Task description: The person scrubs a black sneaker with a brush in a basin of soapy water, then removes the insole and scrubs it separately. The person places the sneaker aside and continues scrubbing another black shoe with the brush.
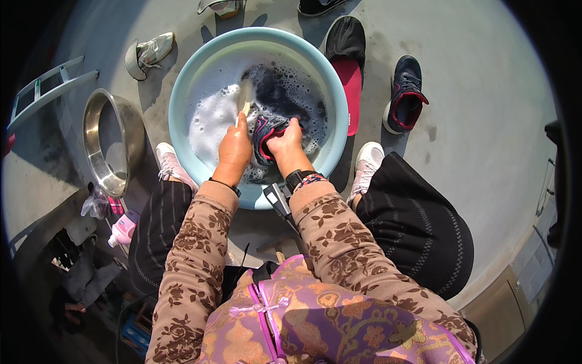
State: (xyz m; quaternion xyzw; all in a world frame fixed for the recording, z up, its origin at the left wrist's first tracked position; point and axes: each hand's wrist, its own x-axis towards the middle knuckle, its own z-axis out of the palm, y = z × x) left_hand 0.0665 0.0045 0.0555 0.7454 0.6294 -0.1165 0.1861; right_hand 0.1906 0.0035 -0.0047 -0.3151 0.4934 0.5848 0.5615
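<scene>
A light-blue plastic basin filled with foamy water stands on the floor between my feet. My left hand grips a pale-handled brush, whose far end dips into the suds. In my right hand is a wet navy sneaker with pink trim, held at its collar with the thumb along the edge. The sneaker's front part is hidden under dark, bubbly water. The brush lies left of the shoe; its bristles cannot be made out.
Right of the basin lie a red insole, a black shoe and a navy sneaker. To the left are a white sneaker, a steel bowl tipped on its side, a pink bottle and a ladder.
</scene>
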